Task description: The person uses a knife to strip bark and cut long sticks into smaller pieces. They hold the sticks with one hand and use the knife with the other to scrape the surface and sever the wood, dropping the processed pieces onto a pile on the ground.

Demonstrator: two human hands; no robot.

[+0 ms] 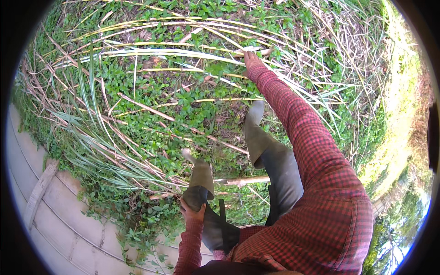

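My right arm, in a red and black checked sleeve, stretches far forward over the ground. At its end my right hand [251,62] is at several long, thin yellowish stalks [201,54], fingers and thumb apart around them. A short pale piece [252,49] lies just beyond the fingertips; its kind is unclear. My left hand [191,211] rests with spread fingers on my left leg near the knee, over a dark boot [198,195], and holds nothing. Both boots are brownish at the lower part, and the right boot [257,142] stands further forward.
Low green plants [183,110] and dry stalks cover the ground. Long green leaves [114,172] lie in a heap at left. A pale ribbed surface [68,220] with a plank [41,192] borders the lower left. Dry straw [362,55] is scattered at upper right.
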